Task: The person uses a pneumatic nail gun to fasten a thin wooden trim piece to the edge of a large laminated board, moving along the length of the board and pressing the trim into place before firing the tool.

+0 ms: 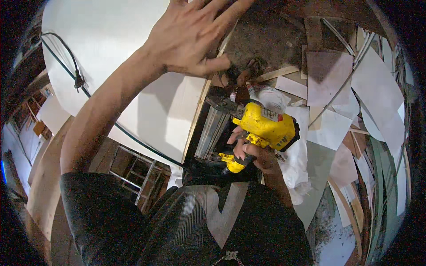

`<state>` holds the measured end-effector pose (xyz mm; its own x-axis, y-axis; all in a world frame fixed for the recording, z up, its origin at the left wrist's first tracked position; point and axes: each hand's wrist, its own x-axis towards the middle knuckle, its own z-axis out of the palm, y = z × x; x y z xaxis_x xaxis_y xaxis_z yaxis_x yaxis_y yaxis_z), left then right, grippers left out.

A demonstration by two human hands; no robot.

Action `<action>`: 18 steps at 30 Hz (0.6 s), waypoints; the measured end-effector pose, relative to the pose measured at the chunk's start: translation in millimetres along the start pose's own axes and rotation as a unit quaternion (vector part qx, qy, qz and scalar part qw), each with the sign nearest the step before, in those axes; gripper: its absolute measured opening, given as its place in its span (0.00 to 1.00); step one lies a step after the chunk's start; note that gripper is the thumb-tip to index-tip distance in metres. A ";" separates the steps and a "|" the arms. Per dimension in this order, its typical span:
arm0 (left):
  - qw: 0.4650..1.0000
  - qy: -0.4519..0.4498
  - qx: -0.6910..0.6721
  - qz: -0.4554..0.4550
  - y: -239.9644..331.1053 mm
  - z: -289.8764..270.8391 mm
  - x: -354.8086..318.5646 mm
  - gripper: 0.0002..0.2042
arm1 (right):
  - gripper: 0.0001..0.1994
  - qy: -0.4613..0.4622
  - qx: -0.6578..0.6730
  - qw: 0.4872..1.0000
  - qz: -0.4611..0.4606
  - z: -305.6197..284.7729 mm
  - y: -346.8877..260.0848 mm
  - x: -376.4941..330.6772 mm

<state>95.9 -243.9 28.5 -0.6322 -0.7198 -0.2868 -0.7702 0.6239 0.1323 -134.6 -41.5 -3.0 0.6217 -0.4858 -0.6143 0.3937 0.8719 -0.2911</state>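
Against the far edge of a broad white panel (pixel 111 40) the person's left hand (pixel 191 35) lies flat, fingers spread and released, gripping nothing; the fingertips run out of the top of the view, so their ends cannot be made out. The panel is smooth and matt, with a pale raw wood edge (pixel 197 119) showing along its right side, where the layers of board look thin and straight. A dark cable (pixel 80 84) with a plug-like joint trails across the white face and on down towards the lower left.

Just right of that edge, the right hand (pixel 250 153) is clenched round the grip of a yellow nail gun (pixel 266 126), a chunky, hard-shelled tool with black trim. Its ribbed grey metal magazine (pixel 213 133) sits close beside the wood edge; whether the nose touches the board is hidden by the tool's own body.

Below, on the floor, lie flat offcuts of pale sheet (pixel 330 128), thin wooden strips (pixel 277 73) and crumpled white plastic (pixel 297 159), all overlapping. A dark patterned shirt (pixel 199 230) fills the lower middle and covers whatever is beneath. Dim wooden framing (pixel 133 173) shows at lower left, hard to read.
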 end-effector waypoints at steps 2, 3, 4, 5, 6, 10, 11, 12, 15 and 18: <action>1.000 0.013 0.007 0.005 -3.1 2.7 -0.8 0.53 | 0.25 -0.001 -0.005 1.000 0.004 2.0 0.6 -1.2; 0.999 0.027 0.015 0.011 -4.6 3.5 -1.4 0.52 | 0.25 0.004 0.006 1.000 0.002 2.9 2.1 -2.8; 1.000 0.026 0.013 0.011 -3.8 4.3 -0.5 0.52 | 0.25 0.010 0.018 1.000 -0.001 2.2 3.5 -3.7; 1.000 0.012 0.020 0.005 -2.0 4.2 0.3 0.51 | 0.25 0.012 0.018 1.000 0.000 1.4 3.5 -4.1; 1.000 -0.002 0.026 -0.002 -0.5 4.4 0.8 0.51 | 0.25 0.010 0.017 1.000 0.015 0.1 3.2 -4.6; 1.000 0.000 0.026 -0.009 0.8 5.4 2.3 0.50 | 0.24 0.016 0.011 0.999 0.030 1.6 1.7 -5.1; 1.000 0.000 0.027 -0.009 0.8 4.7 2.2 0.49 | 0.24 0.016 0.011 0.999 0.031 2.2 1.9 -5.2; 1.000 0.000 0.027 -0.009 1.0 4.6 2.0 0.49 | 0.24 0.018 0.011 1.000 0.019 2.5 2.2 -5.3; 0.999 -0.005 0.035 -0.014 -1.6 8.0 0.8 0.48 | 0.24 0.028 0.013 0.999 0.022 6.7 0.4 -4.1; 1.000 0.009 0.026 -0.009 -1.2 8.5 1.6 0.49 | 0.23 0.040 -0.007 0.999 0.019 6.5 -0.5 -7.0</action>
<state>96.5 -243.2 19.7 -0.6195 -0.7365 -0.2716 -0.7768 0.6251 0.0766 -134.7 -38.9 6.2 0.5795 -0.4462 -0.6819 0.3604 0.8908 -0.2766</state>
